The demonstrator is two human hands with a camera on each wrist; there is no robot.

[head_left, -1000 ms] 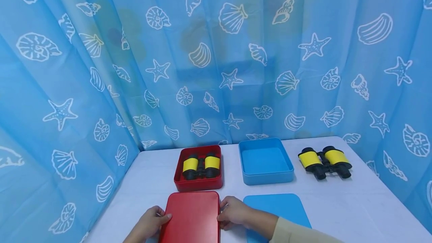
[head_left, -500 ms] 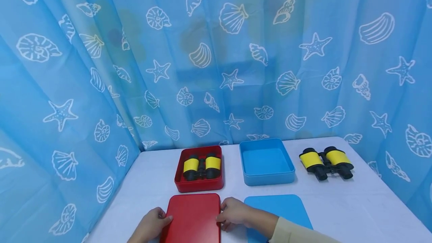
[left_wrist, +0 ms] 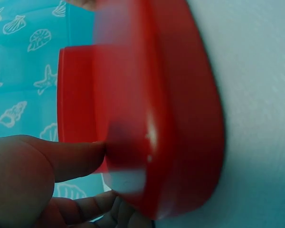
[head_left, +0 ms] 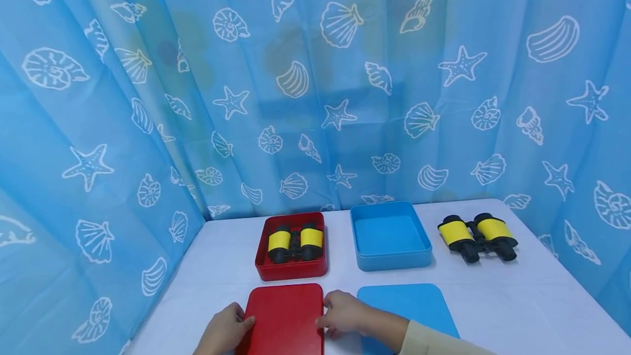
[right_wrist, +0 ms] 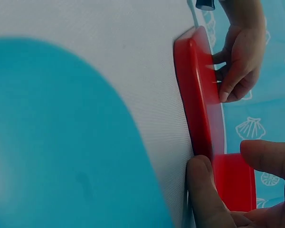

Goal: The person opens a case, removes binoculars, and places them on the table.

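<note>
A red lid [head_left: 284,318] lies at the table's near edge. My left hand [head_left: 224,333] grips its left side and my right hand [head_left: 343,314] grips its right side, thumbs on top. The left wrist view shows my thumb [left_wrist: 61,159] on the red lid [left_wrist: 180,109], fingers under its edge. In the right wrist view my thumb and a finger [right_wrist: 204,190] pinch the lid's edge [right_wrist: 199,104]. Beyond the lid stands a red box [head_left: 291,269] holding yellow-and-black binoculars [head_left: 294,242].
An open blue box [head_left: 390,259] stands right of the red one, with a flat blue lid [head_left: 409,308] in front of it. A second pair of binoculars [head_left: 477,235] lies on the white table [head_left: 517,300] at the right. Blue shell-print curtains [head_left: 315,81] close in the back and sides.
Both hands stay on the red lid's sides. The lid has shifted very slightly toward the red box; the view also moved a little.
</note>
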